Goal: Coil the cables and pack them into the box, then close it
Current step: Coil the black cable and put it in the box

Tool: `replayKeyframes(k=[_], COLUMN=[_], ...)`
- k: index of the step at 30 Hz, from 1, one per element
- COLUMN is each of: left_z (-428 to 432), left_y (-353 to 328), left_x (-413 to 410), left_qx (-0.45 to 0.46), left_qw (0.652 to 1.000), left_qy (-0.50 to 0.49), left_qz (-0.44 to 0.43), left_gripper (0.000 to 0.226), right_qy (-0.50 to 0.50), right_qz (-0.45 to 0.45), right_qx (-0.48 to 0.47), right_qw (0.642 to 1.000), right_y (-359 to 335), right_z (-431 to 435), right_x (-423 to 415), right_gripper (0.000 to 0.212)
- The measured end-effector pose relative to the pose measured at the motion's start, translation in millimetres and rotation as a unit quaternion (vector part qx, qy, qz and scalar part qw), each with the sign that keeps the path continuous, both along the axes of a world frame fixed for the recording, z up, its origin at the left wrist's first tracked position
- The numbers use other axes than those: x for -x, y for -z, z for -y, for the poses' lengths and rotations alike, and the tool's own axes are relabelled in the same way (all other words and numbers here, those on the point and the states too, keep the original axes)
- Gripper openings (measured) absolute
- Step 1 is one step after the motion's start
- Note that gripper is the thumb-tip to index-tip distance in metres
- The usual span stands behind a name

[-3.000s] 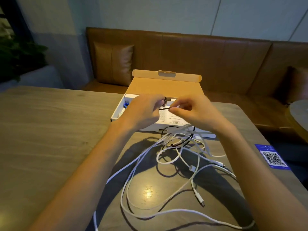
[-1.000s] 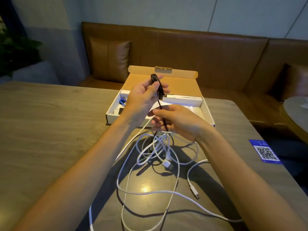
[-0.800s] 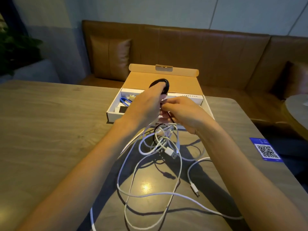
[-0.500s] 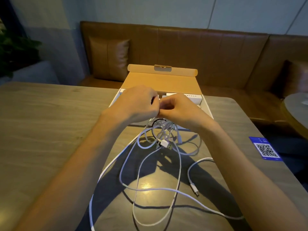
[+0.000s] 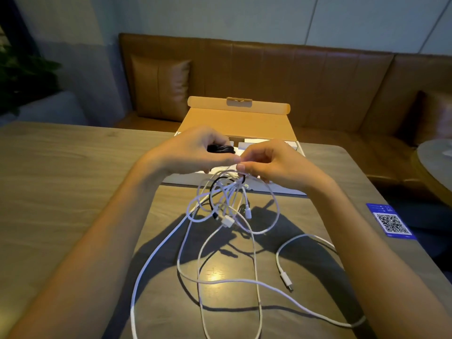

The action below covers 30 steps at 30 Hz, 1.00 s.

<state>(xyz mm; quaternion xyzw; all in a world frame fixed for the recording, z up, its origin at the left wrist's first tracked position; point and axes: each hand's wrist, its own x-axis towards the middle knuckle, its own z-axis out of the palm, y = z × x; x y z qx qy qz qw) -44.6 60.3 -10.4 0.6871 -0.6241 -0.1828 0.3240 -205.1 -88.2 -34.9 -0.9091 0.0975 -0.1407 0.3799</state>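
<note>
My left hand (image 5: 193, 152) is closed around a small coil of black cable (image 5: 221, 149), held just above the near edge of the open cardboard box (image 5: 234, 123). My right hand (image 5: 274, 162) pinches the free run of that black cable next to the coil. Below both hands the black cable's loose end loops down through a tangle of white cables (image 5: 230, 238) that spreads over the wooden table (image 5: 61, 182). The box has white walls, and its brown lid stands open at the back.
A blue QR-code card (image 5: 391, 222) lies on the table at the right. A brown leather bench with a cushion (image 5: 161, 86) runs behind the table. A round table edge (image 5: 437, 157) shows at far right, a plant at far left.
The black coil in my left hand has dropped from above the box lid to just over the box's front edge. My right hand has risen to meet it, and the black cable's loose length has shortened.
</note>
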Motion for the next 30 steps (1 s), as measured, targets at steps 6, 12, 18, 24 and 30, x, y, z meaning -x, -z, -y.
replayKeyframes(k=[6, 12, 18, 24, 30], left_z=[5.3, 15.5, 16.6, 17.0, 4.9], left_y=[8.4, 21.5, 21.1, 23.6, 13.0], left_x=[1.3, -1.4, -0.5, -2.5, -10.2], left_qx=[0.04, 0.017, 0.022, 0.006, -0.055], left_qw=[0.995, 0.999, 0.998, 0.999, 0.998], left_qy=[-0.034, -0.046, -0.05, -0.003, 0.032], left_qz=[-0.085, 0.023, 0.011, 0.049, -0.021], left_gripper=[0.038, 0.038, 0.049, 0.016, 0.023], right_qy=[-0.014, 0.011, 0.036, 0.008, -0.008], right_qz=[0.015, 0.102, 0.156, 0.142, 0.131], right_qx=[0.064, 0.114, 0.113, 0.11, 0.143], right_qw=[0.998, 0.988, 0.981, 0.984, 0.981], right_y=[-2.6, -8.0, -8.8, -14.9, -12.6], right_z=[2.3, -1.1, -6.1, -8.8, -5.7], right_x=[2.0, 0.0, -1.9, 3.5, 4.9], right_gripper=[0.012, 0.006, 0.008, 0.01, 0.012])
